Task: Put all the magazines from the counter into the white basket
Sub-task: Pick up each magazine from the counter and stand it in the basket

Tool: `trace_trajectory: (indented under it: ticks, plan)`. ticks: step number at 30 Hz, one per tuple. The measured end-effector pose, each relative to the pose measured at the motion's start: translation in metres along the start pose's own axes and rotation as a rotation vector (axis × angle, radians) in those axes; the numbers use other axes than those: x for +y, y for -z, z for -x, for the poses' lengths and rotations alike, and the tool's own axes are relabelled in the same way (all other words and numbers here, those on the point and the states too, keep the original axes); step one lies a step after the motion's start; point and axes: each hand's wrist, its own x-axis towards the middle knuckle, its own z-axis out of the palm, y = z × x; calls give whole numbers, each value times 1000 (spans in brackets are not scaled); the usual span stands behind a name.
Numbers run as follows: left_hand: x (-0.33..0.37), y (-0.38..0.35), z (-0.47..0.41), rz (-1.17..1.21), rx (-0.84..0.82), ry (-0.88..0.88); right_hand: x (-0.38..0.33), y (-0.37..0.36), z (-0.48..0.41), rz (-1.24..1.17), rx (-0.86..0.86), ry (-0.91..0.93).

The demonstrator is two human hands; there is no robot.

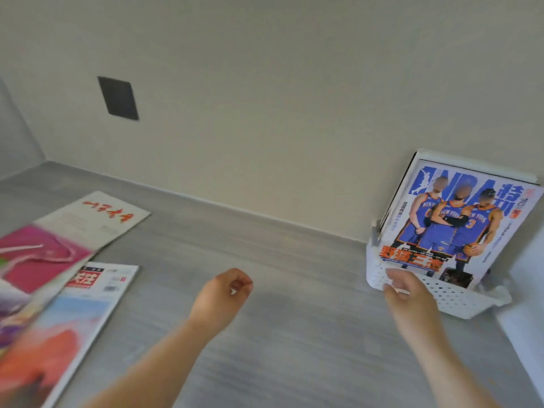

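At the right end of the worktop (279,290), a basket (459,298) sits against the wall (294,113). A basketball magazine (459,219) stands upright in it, leaning back. At the left end three magazines lie overlapping: the far magazine (109,213) nearest the wall, the middle magazine (38,260) across its near edge, and the near magazine (73,319) partly under the middle one. A wall plate (118,98) is above them. Of the hands, the left hand (223,293) is between pile and basket, and the right hand (403,290) is at the basket's near left corner (contact unclear).

White perforated basket (453,298), grey counter (265,260)
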Motion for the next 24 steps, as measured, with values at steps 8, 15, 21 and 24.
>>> trace_trajectory:
  ticks: [8,15,21,24]
  plan:
    - [-141,149,33,-193,144,325,-70,-180,112,93,-353,35]
    - [-243,228,41,-692,38,424,-146,-300,161,-251,-604,-300]
    - [-260,233,43,-753,-13,376,-184,-348,161,-589,-684,-647]
    - [-262,233,42,-755,-11,381,-187,-358,157,-550,-641,-659]
